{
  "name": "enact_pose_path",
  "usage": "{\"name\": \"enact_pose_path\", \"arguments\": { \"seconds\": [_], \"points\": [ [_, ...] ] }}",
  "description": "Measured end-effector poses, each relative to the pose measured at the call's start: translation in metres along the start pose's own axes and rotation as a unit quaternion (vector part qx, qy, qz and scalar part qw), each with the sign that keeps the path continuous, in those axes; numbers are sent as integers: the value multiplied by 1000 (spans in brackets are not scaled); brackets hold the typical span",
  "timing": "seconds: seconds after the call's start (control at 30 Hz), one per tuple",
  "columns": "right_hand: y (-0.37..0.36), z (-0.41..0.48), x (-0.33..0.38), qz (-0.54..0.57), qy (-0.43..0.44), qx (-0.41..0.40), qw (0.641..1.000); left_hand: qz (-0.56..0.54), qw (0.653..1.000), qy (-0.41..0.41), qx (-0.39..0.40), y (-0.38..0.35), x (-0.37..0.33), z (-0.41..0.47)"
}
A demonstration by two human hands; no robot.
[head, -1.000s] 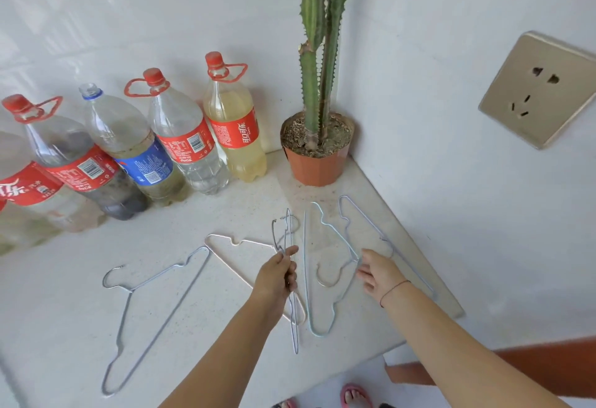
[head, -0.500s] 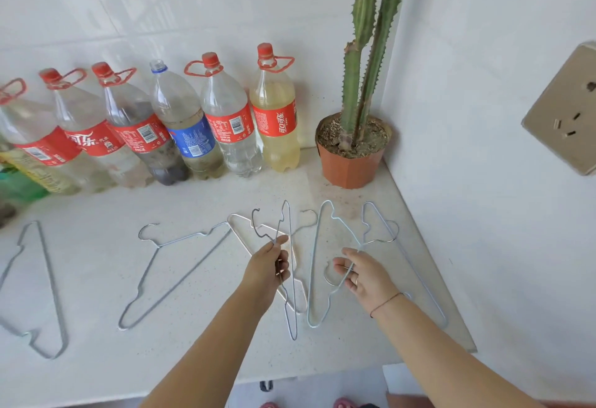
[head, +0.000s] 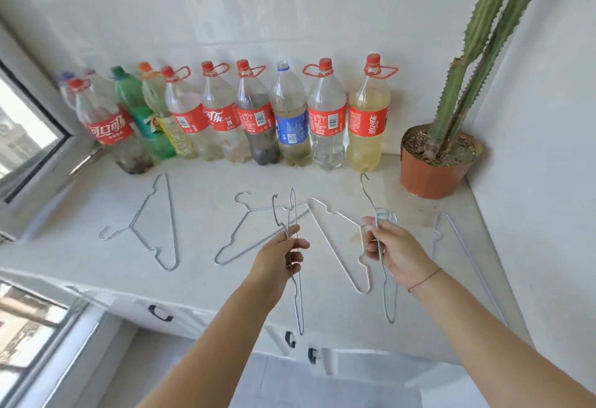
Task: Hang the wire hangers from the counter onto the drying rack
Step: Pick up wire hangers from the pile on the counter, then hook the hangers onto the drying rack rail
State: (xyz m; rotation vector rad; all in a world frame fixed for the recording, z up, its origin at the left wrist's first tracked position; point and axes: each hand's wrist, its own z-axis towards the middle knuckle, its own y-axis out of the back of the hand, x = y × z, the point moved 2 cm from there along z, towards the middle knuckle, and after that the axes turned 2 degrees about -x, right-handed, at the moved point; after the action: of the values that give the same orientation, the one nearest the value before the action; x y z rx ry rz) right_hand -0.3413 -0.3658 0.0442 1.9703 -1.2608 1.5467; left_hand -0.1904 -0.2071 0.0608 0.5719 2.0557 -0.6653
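My left hand (head: 280, 259) grips a silver wire hanger (head: 297, 298) lifted off the white counter (head: 80, 256), seen edge-on with its hook up. My right hand (head: 395, 251) grips a second wire hanger (head: 388, 298), also raised, its hook (head: 366, 188) pointing up toward the bottles. Several more wire hangers lie flat on the counter: one at the left (head: 161, 220), one behind my left hand (head: 238, 233), one between my hands (head: 342, 252), one along the right wall (head: 464, 256). No drying rack is in view.
A row of several plastic bottles (head: 290, 117) lines the back wall. A potted cactus (head: 438, 156) stands in the right corner. A window frame (head: 32, 149) is at the left. Cabinet handles (head: 160, 313) show below the counter edge.
My right hand has taken hold of a hanger and lifted it off the counter. My left hand has raised its hanger higher. The view has pulled back and swung left.
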Motion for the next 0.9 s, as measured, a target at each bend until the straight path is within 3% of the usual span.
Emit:
{"name": "enact_pose_path", "arguments": {
  "seconds": [0.5, 0.73, 0.9],
  "points": [
    [-210, -155, 1, -40, 8, 257, 966, -34, 981, -110, -156, 182, -41, -225],
    [-303, -234, 15, -38, -5, 432, 901, -95, 935, -193, -281, 220, -72, -343],
    [-359, -285, 43, -39, -53, 532, 844, -124, 896, -274, -328, 223, -100, -425]
  ]
}}
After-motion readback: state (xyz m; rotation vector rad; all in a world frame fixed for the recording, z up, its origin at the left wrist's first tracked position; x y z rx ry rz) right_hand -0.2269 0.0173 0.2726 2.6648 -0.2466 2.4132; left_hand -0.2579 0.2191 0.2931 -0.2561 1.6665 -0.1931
